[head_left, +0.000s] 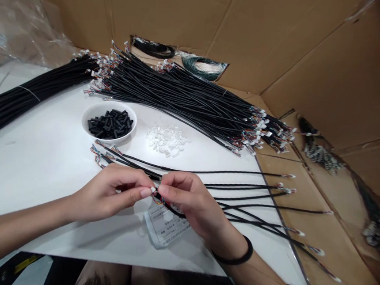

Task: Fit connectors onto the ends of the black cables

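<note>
Between thumb and fingertips, my left hand pinches a small white connector. Thin coloured wires run from this connector towards the black cable end. My right hand is closed in a pinch on the wires just beside the connector, its fingertips almost touching those of the left. Under the hands lie several loose black cables, with bare coloured wires at their left ends and white connectors at their right ends. A clear bag with a printed label lies beneath the right hand.
A white bowl holds short black sleeves. Beside it is a pile of small white connector housings. Big bundles of black cables lie at the back and left. Cardboard walls and a plastic bag stand behind.
</note>
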A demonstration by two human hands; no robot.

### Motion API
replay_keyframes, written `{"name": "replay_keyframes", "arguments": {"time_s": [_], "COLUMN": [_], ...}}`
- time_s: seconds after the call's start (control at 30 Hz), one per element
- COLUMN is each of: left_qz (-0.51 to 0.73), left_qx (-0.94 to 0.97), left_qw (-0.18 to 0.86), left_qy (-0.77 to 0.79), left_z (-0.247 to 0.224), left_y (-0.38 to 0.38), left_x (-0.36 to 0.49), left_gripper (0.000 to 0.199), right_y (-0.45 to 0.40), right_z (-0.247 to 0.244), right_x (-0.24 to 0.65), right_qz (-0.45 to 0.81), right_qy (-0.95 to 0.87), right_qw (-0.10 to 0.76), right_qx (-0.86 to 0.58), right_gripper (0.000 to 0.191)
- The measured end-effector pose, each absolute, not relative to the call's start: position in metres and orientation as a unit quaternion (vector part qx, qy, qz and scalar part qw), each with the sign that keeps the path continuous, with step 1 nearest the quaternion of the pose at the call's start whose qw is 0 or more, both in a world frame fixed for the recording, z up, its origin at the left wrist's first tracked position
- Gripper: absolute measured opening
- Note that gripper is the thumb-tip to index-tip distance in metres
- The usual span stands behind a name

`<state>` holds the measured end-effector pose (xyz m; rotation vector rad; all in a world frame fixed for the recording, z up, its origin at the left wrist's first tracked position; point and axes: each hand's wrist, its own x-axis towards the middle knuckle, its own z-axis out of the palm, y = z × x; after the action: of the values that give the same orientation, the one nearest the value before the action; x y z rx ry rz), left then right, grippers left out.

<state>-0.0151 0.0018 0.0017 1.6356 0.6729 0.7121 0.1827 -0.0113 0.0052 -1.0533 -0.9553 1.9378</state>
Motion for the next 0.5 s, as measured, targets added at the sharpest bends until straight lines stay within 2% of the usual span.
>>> {"name": "replay_keyframes", "arguments": {"time_s": [0.17, 0.5], "left_qz": [0.262, 0.271], "left_qx": [0.554, 0.438], "left_qw": [0.731, 0.807], "left_qy": [0.301, 0.289], "left_z": [-0.0001, -0.0038], "left_y": [-0.0002, -0.0014], "left_x": [-0.0146, -0.0123], "left_gripper": [0.023, 0.022], "right_y": [-0.0138, -0.0180], "right_z": [0.0037, 0.0125], "right_x": [0.1839, 0.1807], "right_qz": [0.725, 0.620], "right_qy": [-0.413, -0.505], "right_qw": [0.366, 0.379], "right_qx": [-0.413, -0.466], "right_gripper": [0.018, 0.014]}}
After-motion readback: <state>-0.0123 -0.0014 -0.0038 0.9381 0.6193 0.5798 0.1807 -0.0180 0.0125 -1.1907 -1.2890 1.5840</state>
